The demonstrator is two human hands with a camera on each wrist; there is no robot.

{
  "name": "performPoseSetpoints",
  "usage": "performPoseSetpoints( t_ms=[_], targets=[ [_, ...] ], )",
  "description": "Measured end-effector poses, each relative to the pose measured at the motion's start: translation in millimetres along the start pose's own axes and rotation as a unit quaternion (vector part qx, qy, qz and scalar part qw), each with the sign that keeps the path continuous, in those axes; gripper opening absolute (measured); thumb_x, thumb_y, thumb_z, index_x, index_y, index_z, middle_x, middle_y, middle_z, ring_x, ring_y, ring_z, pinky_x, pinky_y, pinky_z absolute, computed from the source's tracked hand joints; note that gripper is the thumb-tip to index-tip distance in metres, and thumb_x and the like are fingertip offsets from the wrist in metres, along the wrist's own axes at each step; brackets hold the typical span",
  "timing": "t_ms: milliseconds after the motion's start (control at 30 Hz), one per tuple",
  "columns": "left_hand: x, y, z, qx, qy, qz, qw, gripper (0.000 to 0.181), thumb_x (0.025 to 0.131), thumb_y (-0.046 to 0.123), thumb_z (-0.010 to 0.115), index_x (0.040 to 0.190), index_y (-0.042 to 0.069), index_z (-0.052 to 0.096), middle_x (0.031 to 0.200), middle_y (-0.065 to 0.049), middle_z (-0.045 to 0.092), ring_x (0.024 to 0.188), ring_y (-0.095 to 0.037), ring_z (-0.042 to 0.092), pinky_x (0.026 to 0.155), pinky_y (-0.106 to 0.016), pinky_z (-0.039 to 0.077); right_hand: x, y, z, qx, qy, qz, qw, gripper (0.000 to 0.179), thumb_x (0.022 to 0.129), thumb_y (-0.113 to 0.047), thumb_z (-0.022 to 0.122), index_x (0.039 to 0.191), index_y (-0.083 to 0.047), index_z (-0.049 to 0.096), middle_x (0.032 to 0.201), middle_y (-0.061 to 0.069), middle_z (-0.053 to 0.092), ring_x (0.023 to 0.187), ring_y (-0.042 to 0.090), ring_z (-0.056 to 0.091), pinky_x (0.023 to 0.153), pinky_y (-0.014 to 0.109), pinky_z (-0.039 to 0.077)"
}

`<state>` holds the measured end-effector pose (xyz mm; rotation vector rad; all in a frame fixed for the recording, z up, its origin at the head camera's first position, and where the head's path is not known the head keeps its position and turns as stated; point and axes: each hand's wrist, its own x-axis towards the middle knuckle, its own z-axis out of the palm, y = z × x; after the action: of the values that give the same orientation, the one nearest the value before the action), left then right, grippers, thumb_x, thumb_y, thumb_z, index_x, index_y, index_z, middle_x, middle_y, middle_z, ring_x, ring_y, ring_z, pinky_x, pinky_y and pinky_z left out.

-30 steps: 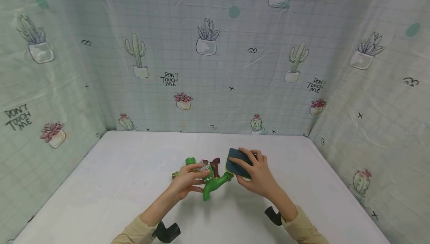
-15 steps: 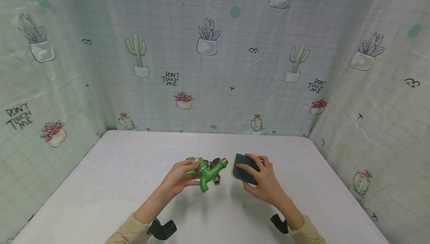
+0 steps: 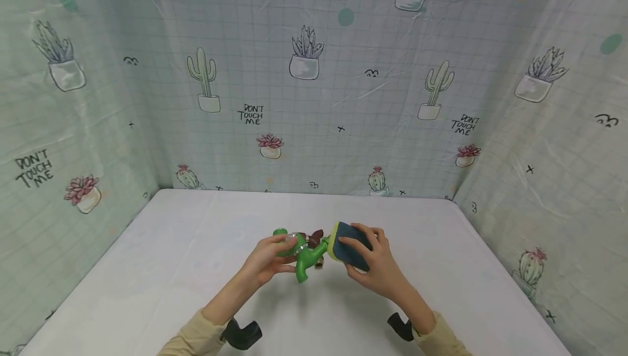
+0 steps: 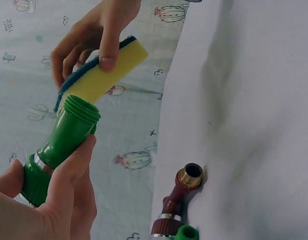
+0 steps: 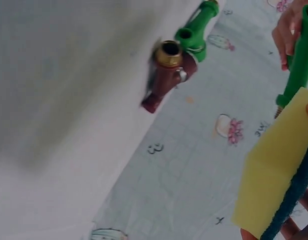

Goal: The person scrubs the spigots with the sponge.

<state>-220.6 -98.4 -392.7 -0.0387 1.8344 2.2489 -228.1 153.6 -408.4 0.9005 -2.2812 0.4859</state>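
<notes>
In the head view my left hand [image 3: 267, 260] grips a green water tap [image 3: 307, 259] by its body, holding it above the table with the spout pointing down. My right hand [image 3: 375, 260] holds a sponge [image 3: 354, 248], yellow with a dark blue scouring side. The yellow face meets the tap's far end in the head view and covers it. Seen from the right wrist, a bit of thread shows beside the sponge [image 5: 273, 170]. In the left wrist view the tap's open ribbed mouth [image 4: 84, 110] faces the camera, and the sponge [image 4: 111, 75] lies behind it.
Beyond the hands, a maroon tap [image 5: 166, 77] with a brass threaded end lies on the white table [image 3: 196, 236], beside another green tap [image 5: 196, 37]. Black curved pieces [image 3: 243, 336] sit at both wrists. A cactus-print sheet [image 3: 314, 100] encloses the back and sides.
Half a second ago the sponge stood apart from the tap, whose brass end showed. The sponge has moved left onto that end again, as it was one second ago.
</notes>
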Motion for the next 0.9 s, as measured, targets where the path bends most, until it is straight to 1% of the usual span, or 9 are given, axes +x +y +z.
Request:
performPoseSetpoints(
  t_ms=[133, 267, 367, 467, 567, 633, 700, 800, 900],
  targets=[
    [1.6, -3.2, -2.9, -0.020, -0.017, -0.008, 0.9996, 0.044, 0.087, 0.027, 0.056, 0.117, -0.004, 0.049, 0.103, -0.010, 0.050, 0.099, -0.029, 0.059, 0.078, -0.044, 0.053, -10.4, 8, 4, 0.005, -0.006, 0.015, 0.9999, 0.056, 0.065, -0.022, 0.074, 0.116, -0.030, 0.054, 0.129, 0.009, 0.043, 0.103, 0.023, 0.036, 0.074, 0.042, 0.042],
    [3.1, -5.7, -4.2, -0.026, -0.053, -0.013, 0.9982, 0.050, 0.090, 0.028, 0.053, 0.126, -0.005, 0.041, 0.104, -0.009, 0.051, 0.104, -0.030, 0.056, 0.083, -0.044, 0.051, -15.6, 10, 6, 0.051, -0.005, 0.037, 0.9980, 0.058, 0.066, -0.018, 0.074, 0.118, -0.029, 0.052, 0.131, 0.008, 0.040, 0.107, 0.021, 0.033, 0.074, 0.041, 0.048],
    [4.8, -7.6, -5.0, -0.019, -0.077, -0.016, 0.9967, 0.057, 0.091, 0.029, 0.050, 0.133, -0.004, 0.032, 0.112, -0.013, 0.051, 0.112, -0.036, 0.051, 0.086, -0.048, 0.048, -16.0, 9, 5, 0.084, 0.001, 0.045, 0.9955, 0.059, 0.068, -0.016, 0.073, 0.121, -0.028, 0.051, 0.133, 0.009, 0.038, 0.110, 0.022, 0.031, 0.073, 0.042, 0.049],
    [5.1, -9.3, -6.0, 0.004, -0.087, -0.025, 0.9959, 0.061, 0.091, 0.031, 0.050, 0.137, -0.001, 0.027, 0.116, -0.015, 0.052, 0.115, -0.041, 0.048, 0.084, -0.052, 0.048, -15.3, 8, 3, 0.101, 0.005, 0.048, 0.9937, 0.058, 0.068, -0.014, 0.073, 0.121, -0.028, 0.050, 0.134, 0.009, 0.037, 0.111, 0.022, 0.030, 0.074, 0.044, 0.049],
    [4.9, -10.7, -5.9, 0.013, -0.088, -0.039, 0.9953, 0.061, 0.090, 0.029, 0.051, 0.137, 0.000, 0.026, 0.115, -0.015, 0.054, 0.112, -0.042, 0.050, 0.081, -0.054, 0.049, -13.9, 6, -1, 0.122, 0.009, 0.046, 0.9914, 0.058, 0.068, -0.012, 0.073, 0.120, -0.027, 0.051, 0.134, 0.009, 0.036, 0.111, 0.022, 0.029, 0.075, 0.045, 0.048],
    [5.1, -11.3, -4.9, 0.007, -0.079, -0.044, 0.9959, 0.058, 0.091, 0.027, 0.050, 0.136, -0.002, 0.027, 0.117, -0.015, 0.054, 0.111, -0.042, 0.051, 0.080, -0.053, 0.050, -12.4, 3, -4, 0.137, 0.010, 0.038, 0.9898, 0.058, 0.067, -0.011, 0.073, 0.119, -0.026, 0.052, 0.134, 0.008, 0.036, 0.112, 0.021, 0.029, 0.076, 0.045, 0.047],
    [5.4, -11.2, -2.9, -0.008, -0.070, -0.043, 0.9966, 0.055, 0.092, 0.022, 0.048, 0.135, -0.005, 0.027, 0.121, -0.020, 0.049, 0.112, -0.043, 0.049, 0.081, -0.052, 0.049, -10.8, 1, -7, 0.145, 0.009, 0.023, 0.9892, 0.058, 0.067, -0.012, 0.073, 0.119, -0.026, 0.052, 0.134, 0.008, 0.037, 0.112, 0.021, 0.029, 0.076, 0.044, 0.047],
    [5.4, -10.2, 0.4, -0.024, -0.061, -0.037, 0.9972, 0.050, 0.095, 0.017, 0.043, 0.134, -0.009, 0.025, 0.130, -0.028, 0.036, 0.116, -0.047, 0.043, 0.083, -0.053, 0.047, -10.0, -3, -8, 0.142, 0.006, -0.003, 0.9899, 0.058, 0.067, -0.013, 0.073, 0.120, -0.026, 0.052, 0.134, 0.008, 0.037, 0.113, 0.020, 0.029, 0.076, 0.041, 0.048],
    [5.8, -9.4, 3.0, -0.037, -0.058, -0.033, 0.9971, 0.049, 0.095, 0.015, 0.041, 0.133, -0.012, 0.025, 0.132, -0.032, 0.030, 0.118, -0.049, 0.038, 0.086, -0.054, 0.045, -11.4, -7, -8, 0.135, 0.006, -0.028, 0.9904, 0.059, 0.066, -0.015, 0.073, 0.120, -0.028, 0.052, 0.135, 0.007, 0.037, 0.113, 0.018, 0.029, 0.076, 0.038, 0.048]
  ],
)
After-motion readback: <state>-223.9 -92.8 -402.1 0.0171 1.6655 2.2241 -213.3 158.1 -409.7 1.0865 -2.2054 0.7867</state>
